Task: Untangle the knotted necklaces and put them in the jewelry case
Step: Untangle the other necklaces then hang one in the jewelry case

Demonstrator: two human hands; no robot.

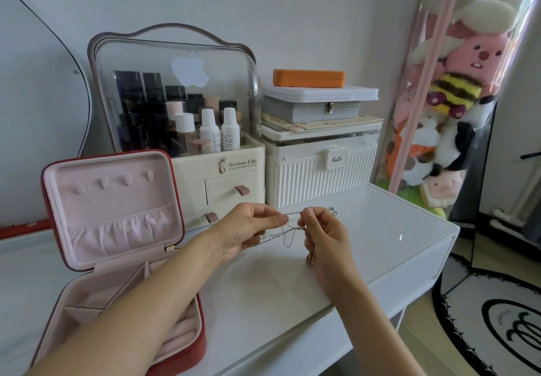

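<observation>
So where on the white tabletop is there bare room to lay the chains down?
Bare tabletop runs right of the right hand to the table's edge, and forward of both hands to the near edge. The left is taken by the open jewelry case; the back is crowded by the cosmetics organizer and ribbed storage box. The left hand and right hand pinch the necklaces.
</observation>
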